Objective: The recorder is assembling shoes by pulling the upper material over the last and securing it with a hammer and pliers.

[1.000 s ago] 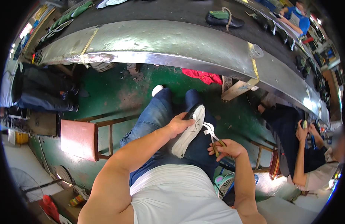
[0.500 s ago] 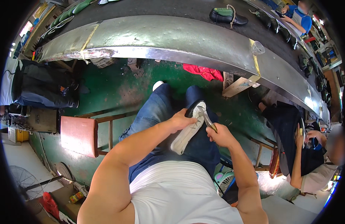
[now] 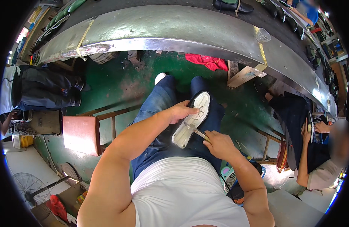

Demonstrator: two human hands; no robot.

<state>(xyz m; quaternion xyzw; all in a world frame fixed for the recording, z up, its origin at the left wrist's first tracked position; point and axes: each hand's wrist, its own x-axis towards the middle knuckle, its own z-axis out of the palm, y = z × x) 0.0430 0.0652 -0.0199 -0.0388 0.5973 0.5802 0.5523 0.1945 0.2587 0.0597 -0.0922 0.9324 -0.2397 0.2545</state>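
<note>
A shoe (image 3: pixel 202 109) lies across my thighs, its pale bottom facing up and a dark stitched edge around its toe end. My left hand (image 3: pixel 183 112) grips it along the left edge, the thumb pressed onto the pale bottom. In my right hand (image 3: pixel 220 144) is a slim, hammer-like metal tool (image 3: pixel 198 132). Its head rests on or just over the shoe's nearer half; contact cannot be made out. The left fingers beneath the shoe are hidden.
Ahead runs a metal-edged conveyor bench (image 3: pixel 144 32) bearing a dark shoe (image 3: pixel 233 6). A padded stool (image 3: pixel 80 134) stands left, a small fan (image 3: pixel 228 178) by my right hip. A seated co-worker (image 3: pixel 321 151) is at right, another person (image 3: pixel 42 87) at left. Red cloth (image 3: pixel 206 61) lies under the bench.
My right hand has moved down and slightly left, bringing the tool's head from the shoe's far end to its nearer half. The shoe has shifted slightly; my left hand still grips it.
</note>
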